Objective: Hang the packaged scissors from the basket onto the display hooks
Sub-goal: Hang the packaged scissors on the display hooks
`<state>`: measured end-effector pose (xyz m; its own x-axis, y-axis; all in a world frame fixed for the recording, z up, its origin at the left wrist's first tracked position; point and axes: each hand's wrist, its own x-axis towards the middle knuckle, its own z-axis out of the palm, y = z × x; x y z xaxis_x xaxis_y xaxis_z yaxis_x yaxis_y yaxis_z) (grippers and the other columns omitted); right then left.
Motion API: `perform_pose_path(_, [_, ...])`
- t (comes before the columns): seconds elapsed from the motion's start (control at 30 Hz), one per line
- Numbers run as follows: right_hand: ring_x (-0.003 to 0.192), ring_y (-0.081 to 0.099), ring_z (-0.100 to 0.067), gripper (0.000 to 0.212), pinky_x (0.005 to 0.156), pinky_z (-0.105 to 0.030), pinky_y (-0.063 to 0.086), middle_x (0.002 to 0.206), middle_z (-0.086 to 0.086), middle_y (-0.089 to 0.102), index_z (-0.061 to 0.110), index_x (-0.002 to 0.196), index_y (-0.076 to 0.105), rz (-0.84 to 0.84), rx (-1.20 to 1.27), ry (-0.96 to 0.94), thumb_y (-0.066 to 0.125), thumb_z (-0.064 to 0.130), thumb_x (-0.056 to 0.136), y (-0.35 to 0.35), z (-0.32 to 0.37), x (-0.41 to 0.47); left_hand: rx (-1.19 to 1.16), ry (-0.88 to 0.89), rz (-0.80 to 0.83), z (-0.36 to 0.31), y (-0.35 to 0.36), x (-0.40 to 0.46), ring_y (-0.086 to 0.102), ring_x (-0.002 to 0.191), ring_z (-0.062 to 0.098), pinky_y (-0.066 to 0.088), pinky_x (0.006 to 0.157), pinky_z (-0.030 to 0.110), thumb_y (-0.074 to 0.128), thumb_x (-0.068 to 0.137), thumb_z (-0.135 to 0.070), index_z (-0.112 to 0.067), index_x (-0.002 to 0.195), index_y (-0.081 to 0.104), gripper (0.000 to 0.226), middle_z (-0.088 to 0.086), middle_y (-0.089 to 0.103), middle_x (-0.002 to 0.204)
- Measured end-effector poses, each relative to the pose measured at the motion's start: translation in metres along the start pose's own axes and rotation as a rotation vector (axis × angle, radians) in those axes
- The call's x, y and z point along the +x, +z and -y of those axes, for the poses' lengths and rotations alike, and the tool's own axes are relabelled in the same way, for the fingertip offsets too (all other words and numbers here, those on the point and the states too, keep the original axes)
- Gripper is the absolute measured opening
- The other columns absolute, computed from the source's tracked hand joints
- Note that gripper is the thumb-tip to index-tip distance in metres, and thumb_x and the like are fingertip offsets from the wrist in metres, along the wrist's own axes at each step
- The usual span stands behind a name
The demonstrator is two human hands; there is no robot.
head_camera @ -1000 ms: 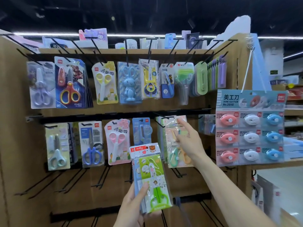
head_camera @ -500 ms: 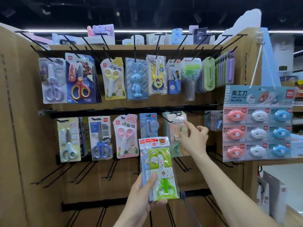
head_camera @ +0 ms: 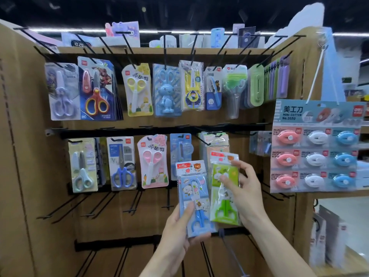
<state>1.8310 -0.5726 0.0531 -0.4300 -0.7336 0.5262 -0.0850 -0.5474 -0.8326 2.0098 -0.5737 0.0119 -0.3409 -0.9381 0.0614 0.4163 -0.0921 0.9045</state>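
My left hand point(head_camera: 179, 226) grips a blue pack of scissors point(head_camera: 194, 196) by its lower part, thumb across the front. My right hand point(head_camera: 242, 190) pinches a green pack of scissors point(head_camera: 224, 196) just to the right of the blue one, fingers at its top right corner and thumb on its front. Both packs are upright in front of the middle row of display hooks point(head_camera: 211, 136). Behind them a pack in clear wrap point(head_camera: 215, 140) hangs on a middle-row hook. No basket is in view.
Two rows of packaged scissors hang on a cardboard display. Bare black hooks point(head_camera: 131, 204) jut out from the third row and lower. A hanging card of mini cutters point(head_camera: 315, 146) is at the right. A black hook point(head_camera: 231, 254) sticks toward me below my hands.
My right hand left the hanging pack on the middle-row hook, came down and took the green pack off the stack in my left hand. The blue pack now shows in front.
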Motion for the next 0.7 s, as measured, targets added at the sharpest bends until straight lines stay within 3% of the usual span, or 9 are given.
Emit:
perform_pose_path(0.1, [0.104, 0.075, -0.022, 0.047, 0.085, -0.049, 0.063, 0.112, -0.002, 0.078, 0.029, 0.129, 0.058, -0.017, -0.027, -0.087, 0.077, 0.009, 0.092, -0.006, 0.010, 0.027, -0.009, 0.003, -0.022, 0.000, 0.003, 0.002, 0.079, 0.100, 0.031, 0.066, 0.063, 0.038, 0.066, 0.099, -0.032, -0.028, 0.130, 0.064, 0.031, 0.006, 0.081, 0.110])
perform_pose_path(0.23, [0.105, 0.072, -0.011, 0.050, 0.073, -0.026, 0.062, 0.120, 0.003, 0.073, 0.029, 0.132, 0.060, -0.013, -0.078, -0.165, 0.076, 0.005, 0.091, -0.006, 0.016, 0.057, -0.005, 0.012, -0.016, -0.002, 0.008, 0.002, 0.079, 0.100, 0.031, 0.066, 0.063, 0.036, 0.066, 0.100, -0.033, -0.027, 0.129, 0.063, 0.030, 0.008, 0.081, 0.112])
perform_pose_path(0.4, [0.104, 0.070, 0.000, 0.056, 0.080, -0.017, 0.058, 0.123, 0.008, 0.070, 0.025, 0.137, 0.061, 0.030, -0.138, -0.144, 0.078, 0.001, 0.089, -0.002, 0.014, 0.081, 0.026, 0.038, -0.001, -0.005, 0.011, 0.003, 0.079, 0.102, 0.030, 0.068, 0.070, 0.039, 0.064, 0.101, -0.034, -0.027, 0.130, 0.063, 0.030, 0.006, 0.080, 0.113])
perform_pose_path(0.53, [0.108, 0.069, -0.005, 0.059, 0.083, -0.026, 0.061, 0.126, 0.009, 0.069, 0.029, 0.138, 0.061, 0.035, -0.171, -0.124, 0.078, 0.002, 0.089, 0.003, 0.011, 0.090, 0.034, 0.052, 0.007, -0.008, 0.012, 0.002, 0.078, 0.103, 0.031, 0.068, 0.075, 0.043, 0.064, 0.102, -0.033, -0.026, 0.129, 0.063, 0.028, 0.006, 0.080, 0.114])
perform_pose_path(0.63, [0.103, 0.070, -0.003, 0.060, 0.074, -0.021, 0.060, 0.123, 0.011, 0.069, 0.030, 0.141, 0.061, 0.039, -0.195, -0.123, 0.076, 0.001, 0.090, 0.005, 0.009, 0.093, 0.040, 0.062, 0.011, -0.011, 0.011, 0.002, 0.078, 0.103, 0.031, 0.067, 0.078, 0.046, 0.064, 0.102, -0.033, -0.026, 0.130, 0.063, 0.029, 0.006, 0.080, 0.115])
perform_pose_path(0.7, [0.105, 0.071, -0.006, 0.061, 0.079, -0.026, 0.062, 0.125, 0.008, 0.070, 0.030, 0.142, 0.060, 0.036, -0.197, -0.124, 0.076, 0.002, 0.090, 0.006, 0.008, 0.094, 0.040, 0.068, 0.018, -0.012, 0.010, 0.002, 0.078, 0.103, 0.030, 0.067, 0.075, 0.044, 0.063, 0.103, -0.033, -0.026, 0.131, 0.063, 0.029, 0.006, 0.080, 0.116])
